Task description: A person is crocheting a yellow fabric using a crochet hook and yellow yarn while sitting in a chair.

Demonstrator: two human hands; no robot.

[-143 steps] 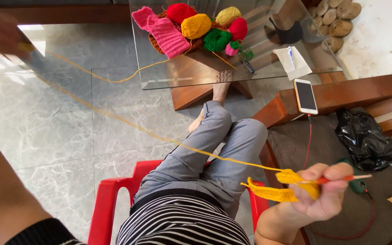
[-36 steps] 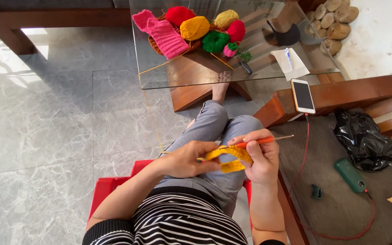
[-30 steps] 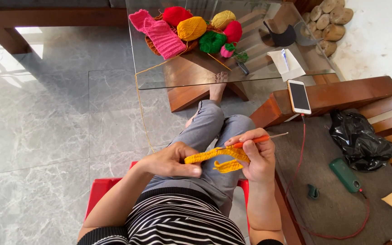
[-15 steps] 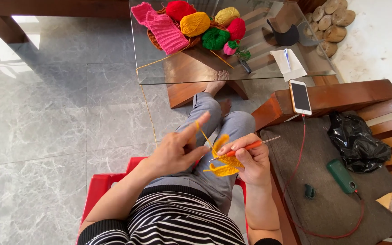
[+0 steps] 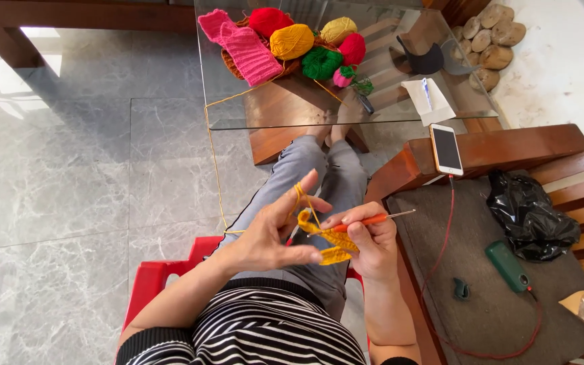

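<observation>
My right hand grips an orange-handled crochet hook whose metal tip points right. A small yellow crocheted piece hangs between both hands. My left hand pinches the piece with thumb and fingers, and its raised index finger has the yellow yarn strand looped over it. That strand runs down past my knee and up to the yarn balls on the glass table. I sit on a red plastic chair, in grey trousers and a striped top.
A pink knitted piece and red, yellow, green and pink yarn balls lie on the glass table. A phone rests on the wooden bench arm, cabled down to the seat with a black bag and green tool. Grey marble floor lies left.
My left arm, earlier stretched far left pulling yarn, came back to the work. Over the last second its index finger rose with the yarn looped over it, and the piece turned between my hands.
</observation>
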